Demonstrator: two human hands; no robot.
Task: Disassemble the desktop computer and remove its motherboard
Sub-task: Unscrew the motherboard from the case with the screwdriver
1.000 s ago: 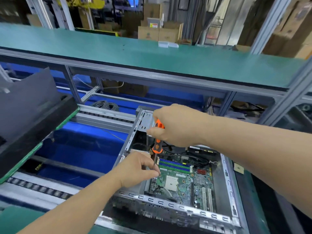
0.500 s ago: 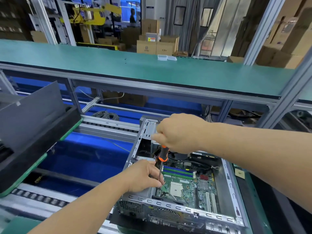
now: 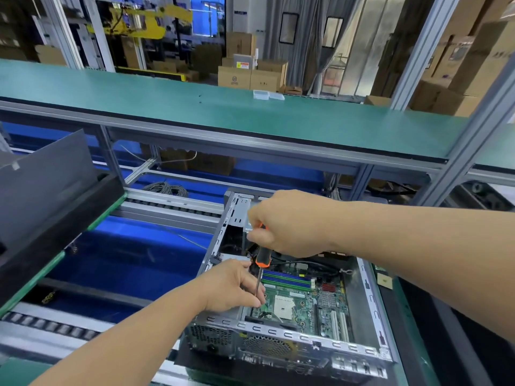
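1. The right hand (image 3: 289, 224) grips an orange-and-black screwdriver (image 3: 261, 260) upright over the open computer case (image 3: 370, 299).
2. The left hand (image 3: 237, 285) pinches the shaft low down (fingertips by the tip).
3. Both hands crowd the case's left wall; its right half lies clear.
4. The motherboard (image 3: 306, 305) sits inside, just right of the left hand.

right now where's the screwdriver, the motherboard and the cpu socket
screwdriver (image 3: 262, 259): head view, lower end of the orange and black handle
motherboard (image 3: 331, 307): head view, green board right of the socket
cpu socket (image 3: 283, 307): head view, middle of the pale square
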